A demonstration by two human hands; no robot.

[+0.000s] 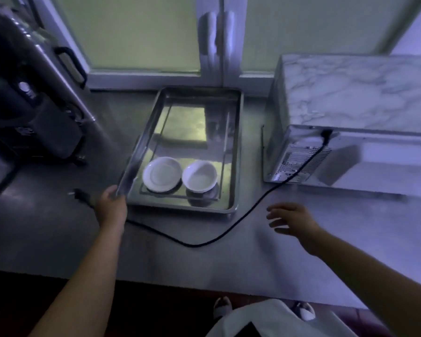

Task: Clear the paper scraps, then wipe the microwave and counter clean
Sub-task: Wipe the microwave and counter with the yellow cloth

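A white microwave (365, 164) with a marble-patterned top stands at the right of the grey counter (58, 229), its vented side facing me. A steel tray (236, 152) lies in the middle, tilted up on its left side. My left hand (112, 205) grips the tray's near left corner. My right hand (292, 220) hovers over the counter right of the tray, fingers spread, holding nothing. No paper scraps or cloth show.
Two white dishes (162, 174) (199, 176) sit in the tray's near end. The microwave's black cord (204, 242) loops across the counter under my left wrist to a plug (79, 193). A dark appliance (29, 105) stands at the left. Windows lie behind.
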